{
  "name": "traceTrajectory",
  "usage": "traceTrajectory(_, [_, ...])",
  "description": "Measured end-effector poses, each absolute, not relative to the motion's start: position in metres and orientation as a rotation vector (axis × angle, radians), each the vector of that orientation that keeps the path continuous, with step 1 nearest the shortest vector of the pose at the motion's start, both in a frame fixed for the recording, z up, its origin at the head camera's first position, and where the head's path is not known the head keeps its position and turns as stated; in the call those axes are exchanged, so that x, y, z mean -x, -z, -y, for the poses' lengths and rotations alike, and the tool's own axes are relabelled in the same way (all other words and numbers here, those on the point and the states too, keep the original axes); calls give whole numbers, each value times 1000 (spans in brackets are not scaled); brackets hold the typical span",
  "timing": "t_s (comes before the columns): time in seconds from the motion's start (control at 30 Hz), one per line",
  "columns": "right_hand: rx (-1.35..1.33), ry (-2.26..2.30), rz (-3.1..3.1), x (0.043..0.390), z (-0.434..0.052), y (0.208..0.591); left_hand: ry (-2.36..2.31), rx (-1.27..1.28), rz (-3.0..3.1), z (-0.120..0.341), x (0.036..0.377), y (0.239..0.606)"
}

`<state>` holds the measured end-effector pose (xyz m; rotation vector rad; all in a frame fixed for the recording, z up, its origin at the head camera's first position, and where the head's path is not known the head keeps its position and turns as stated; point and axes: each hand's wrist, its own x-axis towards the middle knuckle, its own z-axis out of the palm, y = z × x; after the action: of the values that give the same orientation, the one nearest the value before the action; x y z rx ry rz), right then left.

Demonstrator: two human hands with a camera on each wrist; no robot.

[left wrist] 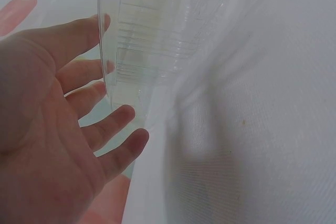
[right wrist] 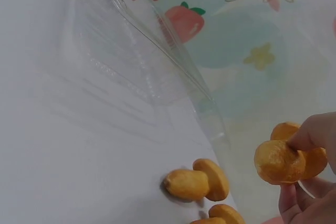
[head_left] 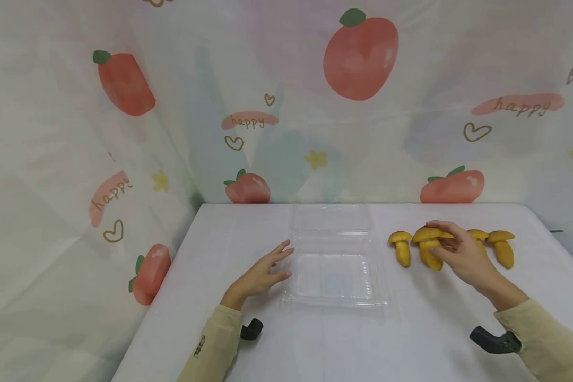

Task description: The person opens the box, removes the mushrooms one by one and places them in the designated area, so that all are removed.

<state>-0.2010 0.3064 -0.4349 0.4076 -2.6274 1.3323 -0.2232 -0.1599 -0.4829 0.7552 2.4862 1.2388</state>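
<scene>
My right hand (head_left: 472, 260) pinches a yellow mushroom (head_left: 428, 250) between thumb and fingers, its stem pointing down. In the right wrist view, that mushroom (right wrist: 278, 162) appears raised, stem end toward the camera. To its left lies another mushroom (head_left: 402, 250); partly behind the hand is a third mushroom (head_left: 478, 234), with one more mushroom (head_left: 503, 252) at the far right. My left hand (head_left: 262, 273) has its fingers spread beside the left edge of a clear plastic clamshell box (head_left: 334, 301), whose lid (head_left: 331, 220) is folded back. Its fingertips overlap the box's rim in the left wrist view.
The box and mushrooms are on a white-covered table (head_left: 334, 345). A fabric backdrop (head_left: 296, 69) printed with fruit and hearts rises behind it and along the left. A black curved piece (head_left: 494, 340) sits by the right sleeve, another black piece (head_left: 252, 329) by the left.
</scene>
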Motion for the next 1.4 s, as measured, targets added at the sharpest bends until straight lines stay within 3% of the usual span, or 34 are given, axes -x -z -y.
traceTrajectory(1.4, [-114,-1198,2705,204,-378,440,-1227,-741,-2498,158,222,480])
